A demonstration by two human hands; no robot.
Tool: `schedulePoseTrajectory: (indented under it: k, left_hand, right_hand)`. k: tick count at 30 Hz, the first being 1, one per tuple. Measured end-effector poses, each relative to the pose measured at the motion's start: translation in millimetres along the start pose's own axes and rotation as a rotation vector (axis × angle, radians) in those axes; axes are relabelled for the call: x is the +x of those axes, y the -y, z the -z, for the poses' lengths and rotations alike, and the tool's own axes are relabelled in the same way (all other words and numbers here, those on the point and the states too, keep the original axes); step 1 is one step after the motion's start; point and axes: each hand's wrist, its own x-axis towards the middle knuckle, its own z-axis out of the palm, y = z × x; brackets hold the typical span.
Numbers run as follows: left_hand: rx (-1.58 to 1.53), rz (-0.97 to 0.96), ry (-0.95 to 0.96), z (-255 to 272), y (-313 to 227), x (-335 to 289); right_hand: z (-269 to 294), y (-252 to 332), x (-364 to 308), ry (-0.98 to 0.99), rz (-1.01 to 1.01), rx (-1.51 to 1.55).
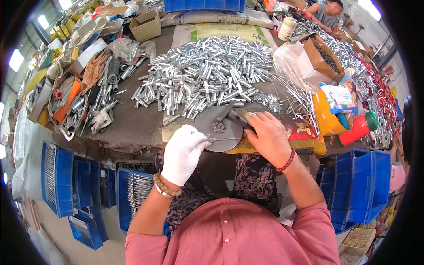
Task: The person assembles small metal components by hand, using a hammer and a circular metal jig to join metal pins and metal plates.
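My left hand point(183, 152), in a white knit glove, pinches a thin metal rod point(229, 139) by its thicker left end. The rod lies level over the near part of a round grey metal plate point(205, 121) at the table edge. In the plate's middle sits a small cluster of metal pieces point(218, 127). My bare right hand point(270, 136) is closed around the handle of a dark hammer-like tool point(238, 119), whose head leans over the plate. Beyond both hands spreads a large pile of short silver metal tubes point(207, 70).
Tools and bags crowd the left, with orange-handled pliers point(68, 101). On the right are thin rods point(298, 101), a carton of small parts point(324, 59), a yellow container point(329, 115) and a red bottle point(358, 129). Blue crates point(132, 190) flank my legs. Another person point(329, 15) sits far right.
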Motion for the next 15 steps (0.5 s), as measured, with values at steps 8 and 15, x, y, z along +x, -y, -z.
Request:
schedulePoseTrajectory:
  k: [8,15]
  left_hand:
    - [0.014,-0.05,0.003,0,3,-1]
    - [-0.028,-0.045,0.041,1,3,1]
  right_hand:
    - [15,21,-24,-0.094,0.008,0.232]
    - [24,34,-26,-0.055,0.143,0.168]
